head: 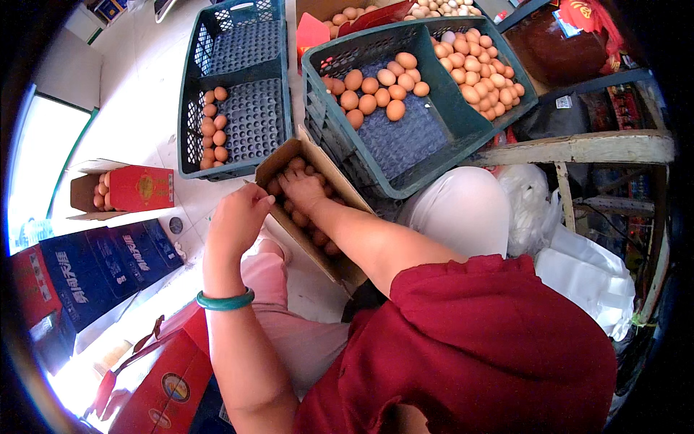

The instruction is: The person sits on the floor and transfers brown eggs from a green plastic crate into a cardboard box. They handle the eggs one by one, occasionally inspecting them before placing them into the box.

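My right hand (301, 187) reaches down into an open cardboard box (360, 202) and rests on the brown eggs (320, 237) in it; whether its fingers grip one cannot be told. At the box's left edge my left hand (238, 214) is raised, its fingers curled and thumb near the fingertips, with no object visible in it. A green bangle circles the left wrist. Beyond the box stands a green plastic crate (398, 191) with two compartments; brown eggs (367, 104) lie in its left one and a pile of eggs (470, 65) fills much of the right one.
Another green crate (182, 130) at the upper left holds several eggs on a dimpled tray. A red box (142, 188) of eggs lies farther left on the floor. Blue and red cartons (103, 271) are at the lower left. A wooden frame (574, 147) and plastic bags (585, 276) are on the right.
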Available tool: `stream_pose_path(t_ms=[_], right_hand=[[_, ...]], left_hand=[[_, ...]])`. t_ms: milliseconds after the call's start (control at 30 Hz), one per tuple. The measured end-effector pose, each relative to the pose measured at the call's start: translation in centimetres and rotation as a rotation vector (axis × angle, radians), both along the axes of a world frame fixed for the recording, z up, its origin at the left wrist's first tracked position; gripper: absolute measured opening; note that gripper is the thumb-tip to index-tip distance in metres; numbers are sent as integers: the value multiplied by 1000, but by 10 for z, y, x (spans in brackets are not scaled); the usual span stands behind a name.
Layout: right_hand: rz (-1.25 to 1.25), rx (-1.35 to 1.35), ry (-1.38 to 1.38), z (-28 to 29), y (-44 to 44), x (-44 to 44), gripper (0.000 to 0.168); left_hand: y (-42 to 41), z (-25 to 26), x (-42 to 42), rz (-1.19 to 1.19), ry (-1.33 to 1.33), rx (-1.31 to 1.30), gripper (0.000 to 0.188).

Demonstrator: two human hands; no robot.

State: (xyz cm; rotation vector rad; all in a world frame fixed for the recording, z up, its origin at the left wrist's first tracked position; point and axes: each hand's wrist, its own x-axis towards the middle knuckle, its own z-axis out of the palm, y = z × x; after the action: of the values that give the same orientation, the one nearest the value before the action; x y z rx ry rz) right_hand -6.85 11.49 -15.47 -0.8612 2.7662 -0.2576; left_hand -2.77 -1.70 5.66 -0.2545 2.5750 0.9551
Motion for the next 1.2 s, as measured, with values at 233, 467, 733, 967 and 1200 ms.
stream_pose_path(t_ms=[233, 467, 733, 967, 1200], right_hand=[[-15, -25, -98, 5, 0, 4, 31], [-25, -45, -112, 7, 2, 5, 36], [50, 58, -244, 64, -2, 3, 30], [585, 38, -264, 202, 49, -19, 19], [-85, -543, -355, 202, 175, -147, 19]], left_hand=[[1, 1, 2, 45, 2, 35, 23], [3, 3, 2, 28, 13, 15, 24], [1, 0, -1, 3, 23, 12, 24], [-7, -6, 3, -19, 38, -14, 27], [4, 2, -5, -31, 22, -41, 26]])
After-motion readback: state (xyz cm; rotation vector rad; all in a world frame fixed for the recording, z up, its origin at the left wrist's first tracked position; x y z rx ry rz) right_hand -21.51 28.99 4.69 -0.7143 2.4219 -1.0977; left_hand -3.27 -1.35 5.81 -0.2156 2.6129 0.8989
